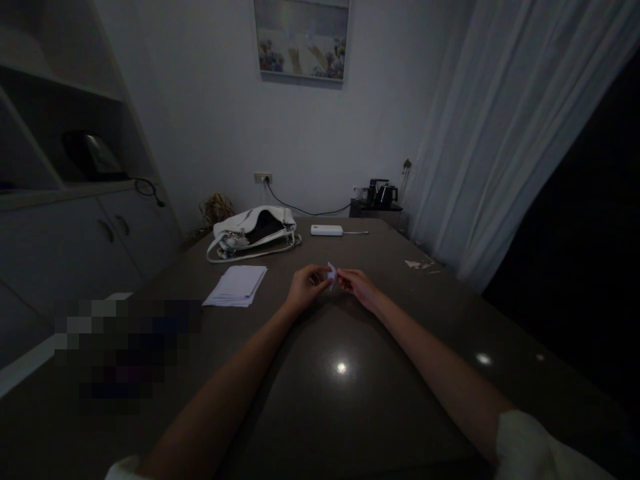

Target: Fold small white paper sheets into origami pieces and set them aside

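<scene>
A small piece of white paper (331,275) is held up between my two hands, just above the dark table (345,413). My left hand (306,287) pinches it from the left between thumb and fingers. From the right, my right hand (357,283) grips its other side with the fingertips. Whether the paper is folded is too small to tell. To the left of my left hand lies a loose stack of white paper sheets (237,285).
Behind the stack sits a white handbag (255,230), its top gaping. A white power bank (327,230) with a short cable lies at the far edge. Paper scraps (419,265) are scattered to the right. A blurred patch hides the table's left side.
</scene>
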The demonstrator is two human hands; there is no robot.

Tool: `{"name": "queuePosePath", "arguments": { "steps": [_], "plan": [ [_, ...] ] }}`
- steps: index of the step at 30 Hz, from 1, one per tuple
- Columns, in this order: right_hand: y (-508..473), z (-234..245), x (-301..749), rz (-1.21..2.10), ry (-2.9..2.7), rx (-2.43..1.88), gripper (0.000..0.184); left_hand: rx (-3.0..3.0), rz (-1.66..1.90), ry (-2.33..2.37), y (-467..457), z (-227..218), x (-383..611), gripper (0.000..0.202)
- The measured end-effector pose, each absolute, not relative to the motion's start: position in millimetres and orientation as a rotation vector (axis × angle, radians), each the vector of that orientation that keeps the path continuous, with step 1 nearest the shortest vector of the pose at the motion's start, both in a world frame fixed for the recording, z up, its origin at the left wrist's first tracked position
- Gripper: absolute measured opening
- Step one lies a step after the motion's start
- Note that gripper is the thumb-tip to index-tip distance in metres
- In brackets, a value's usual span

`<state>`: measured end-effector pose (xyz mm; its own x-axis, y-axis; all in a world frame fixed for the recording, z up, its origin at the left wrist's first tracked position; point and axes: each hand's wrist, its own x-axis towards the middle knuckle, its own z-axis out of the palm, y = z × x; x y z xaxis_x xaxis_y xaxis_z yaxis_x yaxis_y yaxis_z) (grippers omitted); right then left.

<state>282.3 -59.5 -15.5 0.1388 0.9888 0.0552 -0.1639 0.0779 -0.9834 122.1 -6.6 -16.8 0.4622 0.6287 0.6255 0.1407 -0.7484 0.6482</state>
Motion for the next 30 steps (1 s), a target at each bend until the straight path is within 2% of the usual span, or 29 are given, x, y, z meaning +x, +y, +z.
{"name": "queuePosePath", "arguments": {
  "steps": [30],
  "plan": [
    [-63.2,-11.7,281.0,1.176,-1.029,-1.090,0.028,2.543,1.200,0.738,-9.1,-14.1,114.0,0.017]
  ]
}}
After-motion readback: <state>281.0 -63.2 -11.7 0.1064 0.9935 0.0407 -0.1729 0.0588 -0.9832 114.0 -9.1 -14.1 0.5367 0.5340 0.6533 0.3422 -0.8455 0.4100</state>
